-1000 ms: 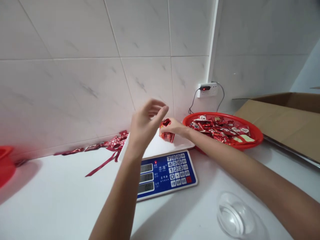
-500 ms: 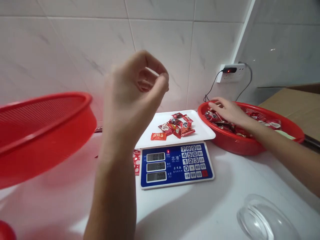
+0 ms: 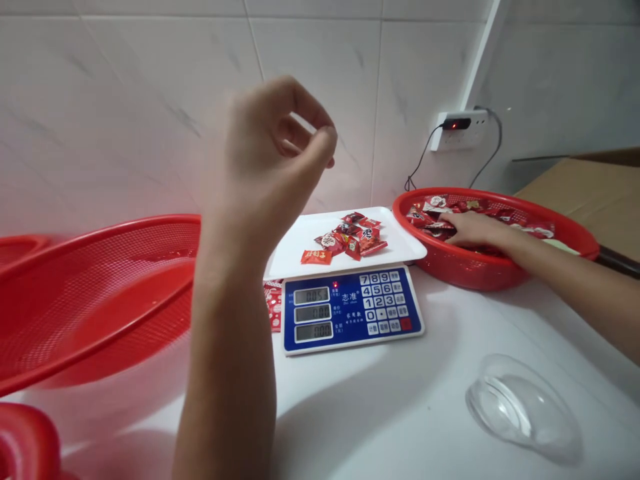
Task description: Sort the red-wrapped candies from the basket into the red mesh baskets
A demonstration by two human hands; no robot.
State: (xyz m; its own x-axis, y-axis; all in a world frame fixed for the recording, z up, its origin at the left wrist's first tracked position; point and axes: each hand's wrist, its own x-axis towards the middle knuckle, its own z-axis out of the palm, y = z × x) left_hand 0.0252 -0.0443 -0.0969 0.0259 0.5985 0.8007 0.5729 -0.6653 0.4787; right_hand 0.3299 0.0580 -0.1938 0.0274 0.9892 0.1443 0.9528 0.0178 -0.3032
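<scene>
My left hand point(image 3: 275, 147) is raised above the scale, in front of the tiled wall. Its fingers are curled and the thumb meets the index finger; whatever may be between the tips is hidden. At the right, my right hand point(image 3: 473, 230) reaches into a red basket point(image 3: 475, 270) among wrapped candies point(image 3: 435, 203), thumb and fingers apart. Several red-wrapped candies point(image 3: 370, 237) lie in a loose pile on the white tray point(image 3: 400, 250) of a blue digital scale point(image 3: 350, 320). One flat orange-red packet point(image 3: 316, 257) rests near the tray's front edge.
Large red mesh baskets point(image 3: 125, 320) stand at the left. A clear plastic container point(image 3: 525, 407) lies on the white table at the front right. Behind are a wall socket point(image 3: 457, 131) with cables and a cardboard box point(image 3: 590, 193). A red patterned packet point(image 3: 273, 307) shows beside the scale.
My right hand has sunk lower into the candies. The left hand stays raised in the same curl. The view has tilted down slightly, and the scale's top reading has changed.
</scene>
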